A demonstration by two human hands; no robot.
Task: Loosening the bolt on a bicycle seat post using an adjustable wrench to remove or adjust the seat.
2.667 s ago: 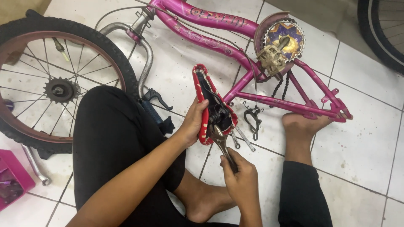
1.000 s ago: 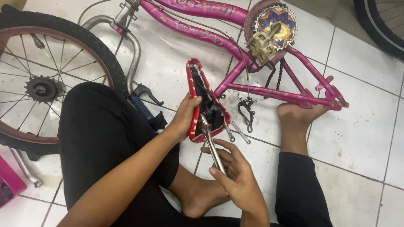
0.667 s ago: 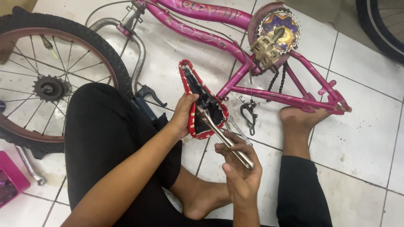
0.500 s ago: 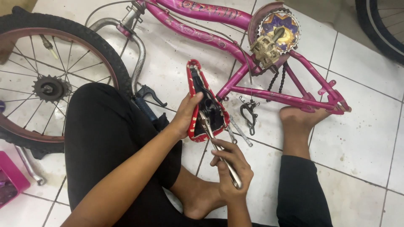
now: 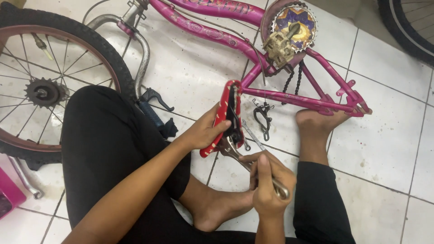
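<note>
Red saddle (image 5: 221,118) gripped steady by left hand (image 5: 204,132); right hand (image 5: 267,186) clenched on wrench (image 5: 238,158) should keep it seated squarely on the fastener.

White tiled floor (image 5: 389,149) under pink bike frame (image 5: 289,95), spoked wheel (image 5: 45,90).

head view | worn on head | faces steeply down at lap and floor | close range

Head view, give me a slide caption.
Left hand steadies a red bicycle saddle while right hand works a wrench underneath.
</note>
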